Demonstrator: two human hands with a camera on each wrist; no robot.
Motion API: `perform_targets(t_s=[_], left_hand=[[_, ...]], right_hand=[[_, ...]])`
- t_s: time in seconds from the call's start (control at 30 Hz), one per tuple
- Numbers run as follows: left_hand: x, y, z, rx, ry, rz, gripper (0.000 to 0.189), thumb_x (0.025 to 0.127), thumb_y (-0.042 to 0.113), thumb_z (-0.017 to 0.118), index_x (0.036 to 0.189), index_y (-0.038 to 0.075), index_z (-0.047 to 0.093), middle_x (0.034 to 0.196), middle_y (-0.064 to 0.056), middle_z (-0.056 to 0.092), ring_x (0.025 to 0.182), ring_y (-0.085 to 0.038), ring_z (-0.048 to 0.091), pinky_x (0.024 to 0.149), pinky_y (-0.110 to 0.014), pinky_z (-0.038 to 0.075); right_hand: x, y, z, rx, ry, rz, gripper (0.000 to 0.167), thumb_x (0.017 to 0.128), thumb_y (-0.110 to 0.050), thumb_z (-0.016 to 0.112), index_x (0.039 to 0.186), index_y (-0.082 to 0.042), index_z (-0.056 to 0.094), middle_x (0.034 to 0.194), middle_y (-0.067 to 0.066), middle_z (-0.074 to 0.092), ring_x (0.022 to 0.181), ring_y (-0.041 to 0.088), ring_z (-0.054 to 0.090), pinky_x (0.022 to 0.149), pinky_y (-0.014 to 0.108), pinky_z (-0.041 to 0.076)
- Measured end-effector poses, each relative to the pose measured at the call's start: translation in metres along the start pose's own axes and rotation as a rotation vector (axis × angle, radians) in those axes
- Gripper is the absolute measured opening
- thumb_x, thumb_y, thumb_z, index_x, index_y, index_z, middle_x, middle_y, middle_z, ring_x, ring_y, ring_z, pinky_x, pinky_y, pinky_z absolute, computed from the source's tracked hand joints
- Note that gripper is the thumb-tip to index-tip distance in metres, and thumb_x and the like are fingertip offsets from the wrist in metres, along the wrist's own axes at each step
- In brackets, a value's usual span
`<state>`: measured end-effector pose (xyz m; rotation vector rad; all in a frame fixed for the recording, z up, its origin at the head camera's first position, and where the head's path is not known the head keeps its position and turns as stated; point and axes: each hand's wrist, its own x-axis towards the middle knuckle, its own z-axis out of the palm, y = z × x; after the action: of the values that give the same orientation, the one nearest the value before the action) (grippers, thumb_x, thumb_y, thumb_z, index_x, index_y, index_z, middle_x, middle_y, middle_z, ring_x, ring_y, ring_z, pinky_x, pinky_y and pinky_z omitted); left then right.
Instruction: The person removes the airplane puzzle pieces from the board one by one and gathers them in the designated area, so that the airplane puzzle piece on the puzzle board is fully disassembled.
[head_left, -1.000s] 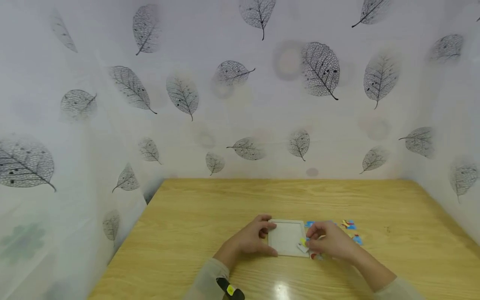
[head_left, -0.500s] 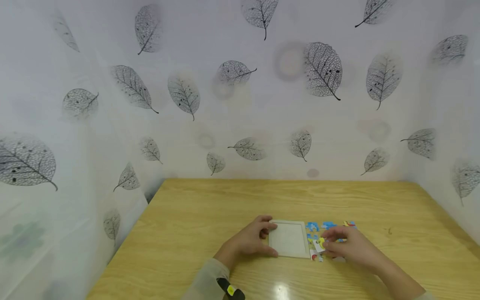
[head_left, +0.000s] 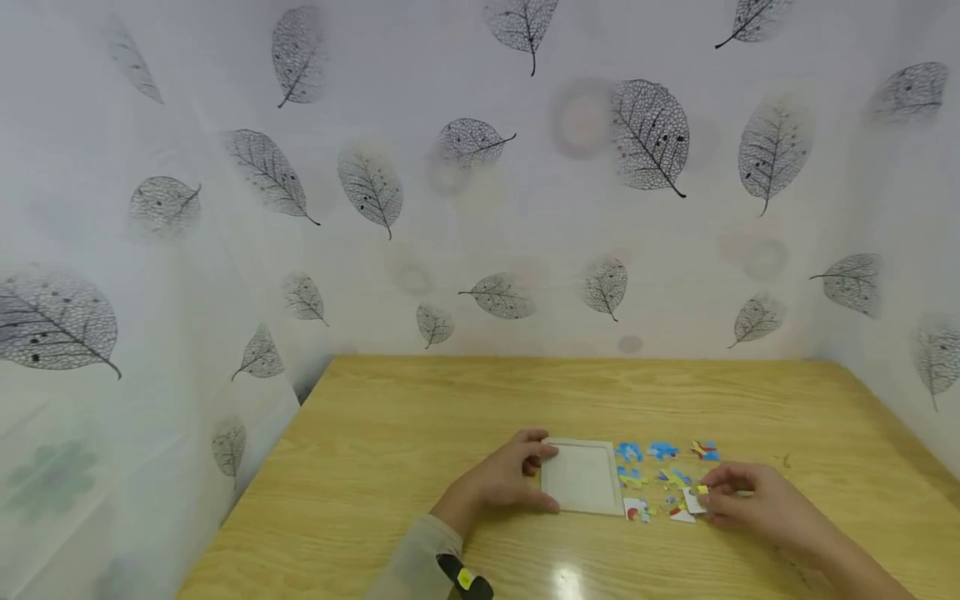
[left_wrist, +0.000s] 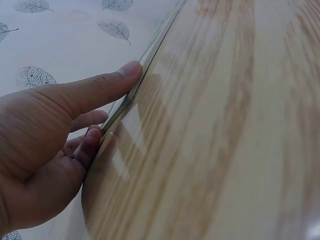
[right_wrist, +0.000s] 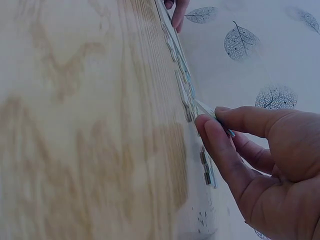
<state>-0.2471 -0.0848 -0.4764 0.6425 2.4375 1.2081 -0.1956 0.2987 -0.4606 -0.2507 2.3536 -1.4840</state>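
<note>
A shallow white puzzle tray (head_left: pixel 581 477) with a raised rim lies flat on the table, its inside bare. My left hand (head_left: pixel 512 475) holds its left side, thumb at the near corner and fingers at the far one; the left wrist view shows the thumb (left_wrist: pixel 131 70) against the thin edge. To the right of the tray, my right hand (head_left: pixel 765 506) pinches a puzzle piece (head_left: pixel 696 499), white and yellow, between thumb and fingers. That piece is tilted just over the others, and the right wrist view shows it edge-on.
Several colourful puzzle pieces lie in loose rows right of the tray, among them a blue piece (head_left: pixel 663 451), a red-and-blue piece (head_left: pixel 705 451) and a white piece with red (head_left: pixel 636 510). Behind the wooden table (head_left: pixel 450 400) hangs a leaf-printed curtain (head_left: pixel 480 217).
My right hand has carried the pinched puzzle piece from the tray's right rim rightward to the far side of the loose pieces, uncovering them. My left hand has stayed on the tray.
</note>
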Motion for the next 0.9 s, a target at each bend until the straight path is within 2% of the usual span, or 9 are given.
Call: perform_targets(t_s=[0.3, 0.5, 0.67, 0.73, 0.9], left_hand=[[-0.003, -0.0036, -0.0034, -0.002, 0.015, -0.012, 0.077, 0.074, 0.029, 0.09, 0.141, 0.014, 0.056, 0.159, 0.003, 0.031, 0.108, -0.005, 0.048, 0.095, -0.021, 0.044], [-0.0068, -0.0034, -0.0024, -0.01, 0.02, -0.01, 0.077, 0.074, 0.029, 0.09, 0.141, 0.014, 0.057, 0.159, 0.002, 0.031, 0.107, -0.006, 0.048, 0.095, -0.021, 0.044], [-0.0074, -0.0016, -0.0047, -0.011, 0.016, -0.018, 0.077, 0.074, 0.03, 0.09, 0.141, 0.014, 0.056, 0.159, 0.003, 0.03, 0.109, -0.006, 0.048, 0.096, -0.021, 0.044], [-0.0073, -0.0008, -0.006, -0.005, 0.016, -0.016, 0.076, 0.074, 0.03, 0.09, 0.141, 0.014, 0.056, 0.159, 0.003, 0.03, 0.109, -0.006, 0.048, 0.096, -0.021, 0.044], [-0.0078, -0.0006, -0.0072, 0.021, 0.027, -0.015, 0.077, 0.074, 0.031, 0.09, 0.141, 0.014, 0.057, 0.159, 0.0, 0.028, 0.108, -0.007, 0.047, 0.094, -0.022, 0.043]], right_hand=[[0.0005, -0.0039, -0.0053, -0.007, -0.02, 0.023, 0.048, 0.093, -0.017, 0.07, 0.121, 0.017, 0.053, 0.103, 0.014, 0.062, 0.088, 0.012, 0.065, 0.078, 0.03, 0.059], [0.0006, -0.002, -0.0086, -0.032, -0.024, 0.033, 0.042, 0.094, -0.013, 0.069, 0.118, 0.018, 0.053, 0.1, 0.012, 0.063, 0.087, 0.012, 0.066, 0.077, 0.03, 0.059], [-0.0004, -0.0016, -0.0094, -0.106, 0.025, 0.065, 0.04, 0.093, -0.014, 0.07, 0.116, 0.016, 0.055, 0.098, 0.011, 0.064, 0.083, 0.013, 0.067, 0.073, 0.028, 0.059], [-0.0003, -0.003, -0.0087, -0.173, 0.07, 0.082, 0.039, 0.092, -0.016, 0.072, 0.114, 0.013, 0.058, 0.097, 0.011, 0.065, 0.081, 0.013, 0.067, 0.07, 0.027, 0.059], [0.0018, -0.0062, -0.0019, -0.471, 0.207, 0.093, 0.032, 0.085, -0.03, 0.079, 0.098, -0.003, 0.067, 0.088, 0.0, 0.067, 0.079, 0.012, 0.059, 0.066, 0.026, 0.049]])
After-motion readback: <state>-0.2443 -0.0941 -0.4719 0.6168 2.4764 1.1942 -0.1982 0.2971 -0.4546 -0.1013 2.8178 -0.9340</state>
